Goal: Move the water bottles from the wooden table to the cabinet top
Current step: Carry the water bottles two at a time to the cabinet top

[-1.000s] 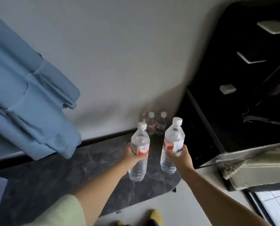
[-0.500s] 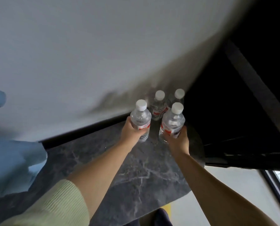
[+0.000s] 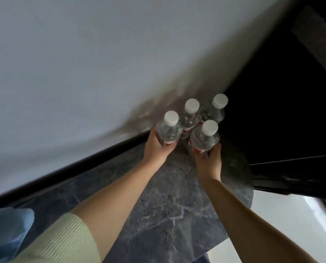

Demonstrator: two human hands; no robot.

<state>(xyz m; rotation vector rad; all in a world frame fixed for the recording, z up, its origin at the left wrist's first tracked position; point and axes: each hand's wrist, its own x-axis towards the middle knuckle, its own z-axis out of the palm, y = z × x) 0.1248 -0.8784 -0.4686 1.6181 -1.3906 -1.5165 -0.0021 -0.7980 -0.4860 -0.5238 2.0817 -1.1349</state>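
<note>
Four capped water bottles [image 3: 191, 114] are seen on the marble bench [image 3: 164, 205]; one is gripped by each hand: left hand [image 3: 156, 147], right hand [image 3: 209, 160].

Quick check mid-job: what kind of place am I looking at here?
Likely a room in a home, though that is a guess: a dark marble-patterned cabinet top set against a plain pale wall, with blue fabric at its left end and water bottles gathered in the corner.
</note>
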